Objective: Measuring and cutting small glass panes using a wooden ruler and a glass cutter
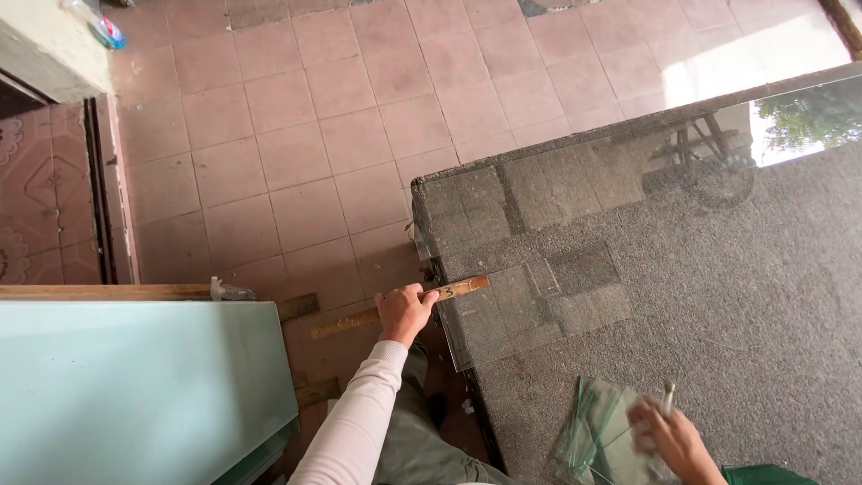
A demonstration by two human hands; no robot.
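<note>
While the left hand (406, 310) closes its fingers around a wooden ruler (401, 306), gripping it near the middle, the stick lies almost level, tilted slightly up to the right, with its right end resting on the edge of a glass sheet (530, 305) and its left end out over the tiled floor (305, 135). That sheet is clear and lies flat on a dark, speckled table (745, 305), its near corner overhanging the table's left edge just below the hand. The left arm wears a pale long sleeve (359, 422) that runs up from the bottom of the view. Low at the right, the right hand (669, 436) is blurred; it seems curled around a thin, light-coloured tool (669, 398) that sticks up between the fingers, though how firmly it grips I cannot tell. This hand hovers over or touches a small stack of greenish glass offcuts (597, 431) lying on the table, well apart from the ruler. To the left, a large pale green panel (135, 386) lies level beside a wooden strip (99, 291). Reflections of a tree and a frame show in the tabletop at the far right. A doorway with a patterned mat (36, 198) sits at the left edge.
</note>
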